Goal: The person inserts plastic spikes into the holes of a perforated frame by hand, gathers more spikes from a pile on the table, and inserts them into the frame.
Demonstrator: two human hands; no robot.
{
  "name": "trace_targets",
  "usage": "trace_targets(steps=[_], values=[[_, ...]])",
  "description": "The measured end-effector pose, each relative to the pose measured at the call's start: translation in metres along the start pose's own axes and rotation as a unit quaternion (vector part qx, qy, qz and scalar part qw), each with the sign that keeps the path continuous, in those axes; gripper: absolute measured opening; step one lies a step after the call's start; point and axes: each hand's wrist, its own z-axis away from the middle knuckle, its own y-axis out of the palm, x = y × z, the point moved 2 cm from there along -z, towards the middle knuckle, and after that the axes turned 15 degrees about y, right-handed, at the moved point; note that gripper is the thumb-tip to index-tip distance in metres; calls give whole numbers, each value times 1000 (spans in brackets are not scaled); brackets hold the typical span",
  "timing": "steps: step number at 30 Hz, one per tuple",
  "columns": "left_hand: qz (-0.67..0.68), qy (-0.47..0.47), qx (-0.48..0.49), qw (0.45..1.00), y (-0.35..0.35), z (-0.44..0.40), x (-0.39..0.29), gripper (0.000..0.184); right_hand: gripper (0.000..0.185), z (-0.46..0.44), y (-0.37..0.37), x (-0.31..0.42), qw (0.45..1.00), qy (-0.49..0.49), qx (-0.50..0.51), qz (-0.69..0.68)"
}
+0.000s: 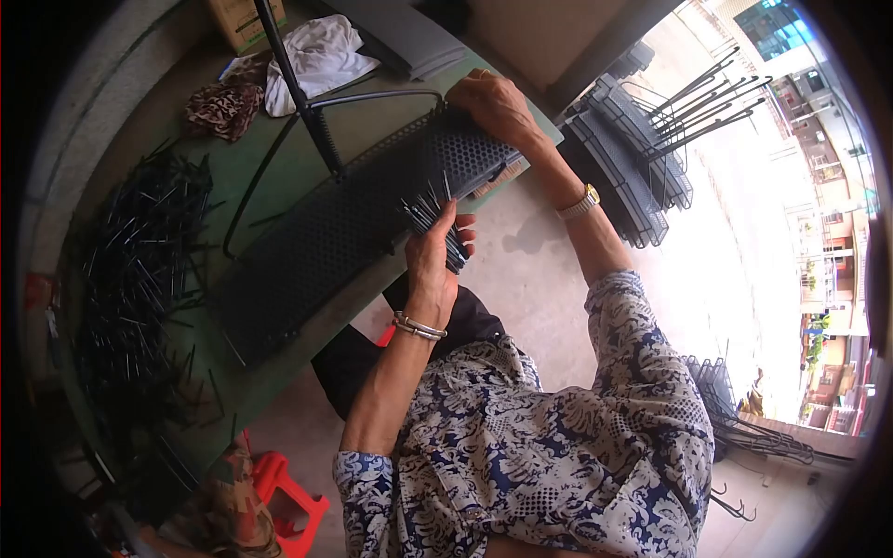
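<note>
The black rack (307, 237) lies aslant on the green table (221, 191), a wire frame standing up from it. The left hand (435, 251) closes round a bunch of rods (428, 212) above its near edge; the right hand (491, 100) curls at its far end, its fingertips' grip impossible to tell. A dark pile (139, 256) of rods sits leftward, a white cloth (318, 63) beyond.

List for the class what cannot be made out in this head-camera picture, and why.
Head view: exact number of thin rods in the left hand; they overlap.
Head view: where the right hand has its fingertips on the black mesh panel; its own back hides them.
Head view: time on the wristwatch; too small.
Head view: top of the cardboard box; cut off by the upper edge.
</note>
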Motion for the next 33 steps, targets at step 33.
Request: trace_targets(steps=[33], values=[[19, 39, 8, 999, -1, 5, -2, 17, 23, 80, -11, 36, 857, 203, 356, -313]])
